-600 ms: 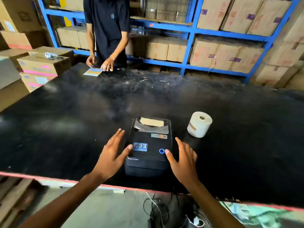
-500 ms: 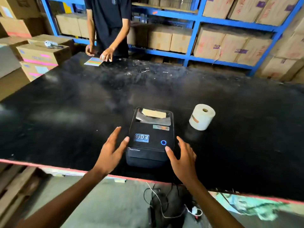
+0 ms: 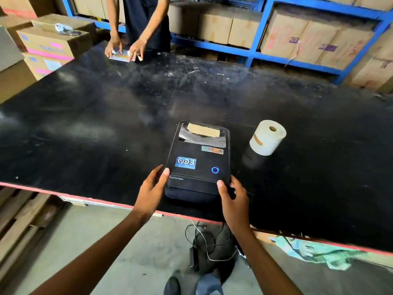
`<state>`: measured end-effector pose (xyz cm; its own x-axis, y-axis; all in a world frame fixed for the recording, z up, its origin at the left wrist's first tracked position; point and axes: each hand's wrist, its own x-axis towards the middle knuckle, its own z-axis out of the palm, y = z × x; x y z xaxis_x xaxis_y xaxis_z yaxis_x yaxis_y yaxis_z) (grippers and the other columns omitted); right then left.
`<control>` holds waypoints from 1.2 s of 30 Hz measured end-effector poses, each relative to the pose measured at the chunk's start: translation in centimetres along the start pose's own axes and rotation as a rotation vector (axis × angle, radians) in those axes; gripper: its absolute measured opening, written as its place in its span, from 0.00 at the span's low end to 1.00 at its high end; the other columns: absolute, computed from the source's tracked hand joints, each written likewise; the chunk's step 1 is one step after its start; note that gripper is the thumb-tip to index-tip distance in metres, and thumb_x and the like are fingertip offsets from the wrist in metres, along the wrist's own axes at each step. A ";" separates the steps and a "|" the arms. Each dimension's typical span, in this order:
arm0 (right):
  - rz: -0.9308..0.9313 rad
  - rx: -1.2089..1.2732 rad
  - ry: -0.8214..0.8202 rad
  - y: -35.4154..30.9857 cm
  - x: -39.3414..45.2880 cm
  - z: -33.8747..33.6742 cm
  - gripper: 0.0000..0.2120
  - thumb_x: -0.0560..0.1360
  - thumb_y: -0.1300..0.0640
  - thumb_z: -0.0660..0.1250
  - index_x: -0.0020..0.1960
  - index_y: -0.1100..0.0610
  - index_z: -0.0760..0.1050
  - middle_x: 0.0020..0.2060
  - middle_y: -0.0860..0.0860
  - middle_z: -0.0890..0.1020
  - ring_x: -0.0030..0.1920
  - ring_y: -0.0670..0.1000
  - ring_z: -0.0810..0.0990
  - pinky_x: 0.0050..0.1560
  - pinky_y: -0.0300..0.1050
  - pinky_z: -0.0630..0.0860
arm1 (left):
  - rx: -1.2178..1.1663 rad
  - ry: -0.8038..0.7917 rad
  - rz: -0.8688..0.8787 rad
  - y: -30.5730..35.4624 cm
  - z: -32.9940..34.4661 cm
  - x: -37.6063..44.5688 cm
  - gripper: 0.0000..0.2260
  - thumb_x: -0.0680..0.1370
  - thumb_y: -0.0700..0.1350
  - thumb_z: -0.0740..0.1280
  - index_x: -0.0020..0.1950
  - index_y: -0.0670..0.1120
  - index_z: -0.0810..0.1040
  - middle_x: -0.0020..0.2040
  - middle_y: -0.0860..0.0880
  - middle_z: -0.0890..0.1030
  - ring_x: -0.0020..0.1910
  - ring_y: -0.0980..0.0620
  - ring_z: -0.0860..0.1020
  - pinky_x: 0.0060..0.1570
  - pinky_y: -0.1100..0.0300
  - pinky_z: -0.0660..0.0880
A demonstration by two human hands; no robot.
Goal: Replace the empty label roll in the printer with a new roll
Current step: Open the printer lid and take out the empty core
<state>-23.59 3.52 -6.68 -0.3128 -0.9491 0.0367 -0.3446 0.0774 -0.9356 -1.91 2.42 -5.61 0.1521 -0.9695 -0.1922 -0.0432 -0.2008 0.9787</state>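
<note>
A black label printer (image 3: 198,158) sits near the front edge of the black table (image 3: 95,128), lid closed, with a blue ring light on top. Through its rear window shows a bare cardboard core (image 3: 204,130). My left hand (image 3: 152,190) grips the printer's front left side, thumb on the lid's corner. Against the front right side rests my right hand (image 3: 232,195), its fingers curled around the edge. A full white label roll (image 3: 267,137) stands on the table to the right of the printer, apart from both hands.
Another person (image 3: 140,20) stands at the table's far side with both hands on a small card (image 3: 120,55). Cardboard boxes (image 3: 51,42) stack at the left. Blue shelving (image 3: 257,33) with boxes runs behind. Cables (image 3: 209,241) hang below the front edge.
Both my hands have closed in from hovering open beside the printer to gripping its front sides. The camera has tilted down. The other person has taken hold of the card.
</note>
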 end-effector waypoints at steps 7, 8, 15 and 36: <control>-0.106 -0.071 0.020 0.5 0.9 -0.2 0.12 0.73 0.52 0.69 0.55 0.56 0.79 0.43 0.49 0.79 0.45 0.51 0.78 0.41 0.29 0.70 | -0.012 0.024 -0.006 0.1 0.3 -0.1 0.27 0.77 0.57 0.60 0.74 0.53 0.59 0.53 0.69 0.73 0.54 0.64 0.76 0.53 0.69 0.70; -0.128 -0.082 0.025 0.5 1.1 -0.4 0.11 0.73 0.52 0.69 0.53 0.56 0.80 0.41 0.48 0.78 0.43 0.51 0.78 0.40 0.27 0.70 | -0.001 0.014 -0.005 0.2 0.2 -0.1 0.28 0.76 0.58 0.60 0.75 0.54 0.58 0.53 0.69 0.72 0.56 0.61 0.74 0.56 0.67 0.70; -0.248 -0.076 0.101 -3.9 4.2 -1.6 0.20 0.69 0.38 0.65 0.27 0.48 0.66 0.22 0.40 0.73 0.25 0.42 0.69 0.27 0.30 0.64 | 0.046 0.011 0.019 -0.1 -0.7 0.4 0.18 0.80 0.52 0.57 0.68 0.48 0.72 0.64 0.48 0.78 0.64 0.52 0.75 0.69 0.49 0.68; -0.070 0.177 0.087 -13.7 16.8 -0.3 0.13 0.80 0.51 0.58 0.42 0.53 0.76 0.42 0.51 0.80 0.44 0.48 0.78 0.49 0.44 0.72 | 0.219 -0.104 0.038 0.8 -2.3 3.0 0.19 0.71 0.35 0.73 0.60 0.46 0.76 0.52 0.48 0.83 0.51 0.54 0.82 0.59 0.52 0.78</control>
<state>-24.38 -13.43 6.81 -0.3712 -0.9199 0.1265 -0.2091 -0.0500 -0.9766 0.77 -0.36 -5.26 0.0446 -0.9839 -0.1732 -0.2615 -0.1788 0.9485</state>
